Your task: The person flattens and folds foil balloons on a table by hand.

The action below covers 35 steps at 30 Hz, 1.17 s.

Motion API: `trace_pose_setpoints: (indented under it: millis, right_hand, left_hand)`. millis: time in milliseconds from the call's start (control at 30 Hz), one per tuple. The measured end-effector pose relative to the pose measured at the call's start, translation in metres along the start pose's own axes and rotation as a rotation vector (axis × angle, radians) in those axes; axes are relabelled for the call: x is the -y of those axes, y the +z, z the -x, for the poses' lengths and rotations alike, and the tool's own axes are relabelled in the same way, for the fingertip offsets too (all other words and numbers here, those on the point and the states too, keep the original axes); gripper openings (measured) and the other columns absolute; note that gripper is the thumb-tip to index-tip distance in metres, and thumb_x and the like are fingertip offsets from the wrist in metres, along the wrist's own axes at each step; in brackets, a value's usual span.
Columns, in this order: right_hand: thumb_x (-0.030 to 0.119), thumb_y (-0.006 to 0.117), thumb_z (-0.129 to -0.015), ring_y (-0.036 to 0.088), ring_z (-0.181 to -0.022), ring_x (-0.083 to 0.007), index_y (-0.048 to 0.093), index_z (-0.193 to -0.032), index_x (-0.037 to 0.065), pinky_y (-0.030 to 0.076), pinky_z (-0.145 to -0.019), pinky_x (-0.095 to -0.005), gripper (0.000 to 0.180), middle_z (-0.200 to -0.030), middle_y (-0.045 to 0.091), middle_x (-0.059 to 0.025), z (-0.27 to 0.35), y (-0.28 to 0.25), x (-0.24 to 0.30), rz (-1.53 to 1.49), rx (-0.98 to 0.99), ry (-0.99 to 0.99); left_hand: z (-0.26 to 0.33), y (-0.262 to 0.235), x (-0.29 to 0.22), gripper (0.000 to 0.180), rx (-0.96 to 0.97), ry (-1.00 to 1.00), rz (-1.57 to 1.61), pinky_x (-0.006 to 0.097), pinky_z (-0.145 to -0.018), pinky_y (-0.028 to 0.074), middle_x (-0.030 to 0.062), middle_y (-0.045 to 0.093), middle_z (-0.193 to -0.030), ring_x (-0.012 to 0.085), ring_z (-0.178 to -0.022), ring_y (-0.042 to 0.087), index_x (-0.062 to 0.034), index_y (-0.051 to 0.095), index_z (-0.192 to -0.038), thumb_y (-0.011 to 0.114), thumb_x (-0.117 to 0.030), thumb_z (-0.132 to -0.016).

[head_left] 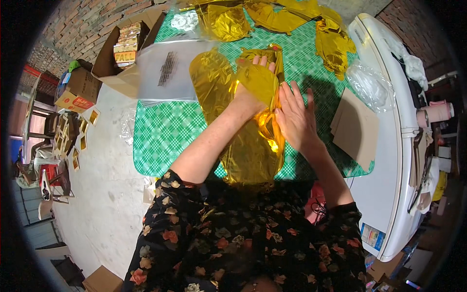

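Observation:
A flat, uninflated gold foil balloon (248, 155) lies folded on the green checked tablecloth (165, 131) in front of me, its lower end at the table's near edge. My left hand (247, 100) lies flat on it, a fold of foil covering the middle of the hand. The fingertips show beyond that fold, stretched out. At the balloon's right edge my right hand (297, 119) is open, fingers straight and slightly spread, the thumb side against the creased foil. Neither hand grips anything that I can see.
More gold foil balloons (224, 22) lie along the far edge. Clear plastic bags (168, 70) are at the left, and brown cardboard sheets (357, 129) at the right. A white fridge lying down (389, 160) borders the table. Cardboard boxes (109, 73) stand at the far left.

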State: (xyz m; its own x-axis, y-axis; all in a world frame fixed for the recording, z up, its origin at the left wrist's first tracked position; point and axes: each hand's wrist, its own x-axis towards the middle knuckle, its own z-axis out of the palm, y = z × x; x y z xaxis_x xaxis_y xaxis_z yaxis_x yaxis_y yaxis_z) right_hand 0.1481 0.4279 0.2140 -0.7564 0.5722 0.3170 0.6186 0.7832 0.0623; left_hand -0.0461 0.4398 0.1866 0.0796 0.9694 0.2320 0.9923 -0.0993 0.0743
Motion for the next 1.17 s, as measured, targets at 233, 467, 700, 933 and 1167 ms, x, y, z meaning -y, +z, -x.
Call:
trace_pose_setpoints:
  millis: [233,467,700,933,1167]
  right_hand:
    - [0.032,0.056,-0.102,0.029,-0.156,-0.0319,0.047,-0.151,-0.007,0.012,-0.127,-0.0567,0.063,-0.161,0.043,-0.0196,-0.004,0.008,0.001,0.023,0.016,-0.016]
    - [0.034,0.051,-0.104,0.023,-0.16,-0.0294,0.039,-0.157,-0.006,0.007,-0.129,-0.0525,0.067,-0.169,0.034,-0.0183,-0.004,0.012,0.002,0.026,0.093,0.012]
    - [0.034,0.053,-0.104,0.026,-0.158,-0.0304,0.041,-0.155,-0.006,0.014,-0.128,-0.0536,0.067,-0.167,0.035,-0.0196,-0.004,0.011,0.001,0.019,0.087,0.017]
    - [0.034,0.057,-0.102,0.027,-0.158,-0.0311,0.045,-0.152,-0.006,0.017,-0.127,-0.0544,0.065,-0.166,0.037,-0.0191,-0.001,0.016,0.0,0.003,0.043,0.014]
    - [0.034,0.059,-0.102,0.026,-0.158,-0.0309,0.045,-0.152,-0.006,0.016,-0.128,-0.0543,0.065,-0.167,0.035,-0.0181,-0.001,0.012,0.0,-0.002,0.064,0.03]
  left_hand:
    - [0.003,0.011,0.003,0.073,-0.119,0.005,0.054,0.058,-0.129,0.013,0.0269,0.031,-0.167,0.0461,-0.157,0.023,0.002,0.038,-0.159,0.047,-0.043,-0.102]
    - [0.003,0.009,0.005,0.067,-0.094,0.031,0.023,0.056,-0.129,0.014,0.0271,0.031,-0.167,0.0456,-0.157,0.024,0.0017,0.038,-0.159,0.045,-0.036,-0.104]
    - [0.002,0.007,0.007,0.069,-0.06,0.061,-0.015,0.056,-0.129,0.018,0.026,0.034,-0.166,0.0462,-0.156,0.026,0.0007,0.04,-0.158,0.05,-0.036,-0.101]
    - [-0.001,-0.023,0.037,0.06,-0.342,-0.014,0.079,0.061,-0.122,0.029,0.0216,0.049,-0.156,0.0422,-0.146,0.042,-0.0026,0.05,-0.15,0.057,-0.03,-0.097]
    - [0.015,-0.094,0.05,0.042,-0.801,-0.156,0.163,0.052,-0.108,0.042,0.0275,0.062,-0.129,0.0441,-0.127,0.055,0.007,0.063,-0.128,0.065,-0.007,-0.088]
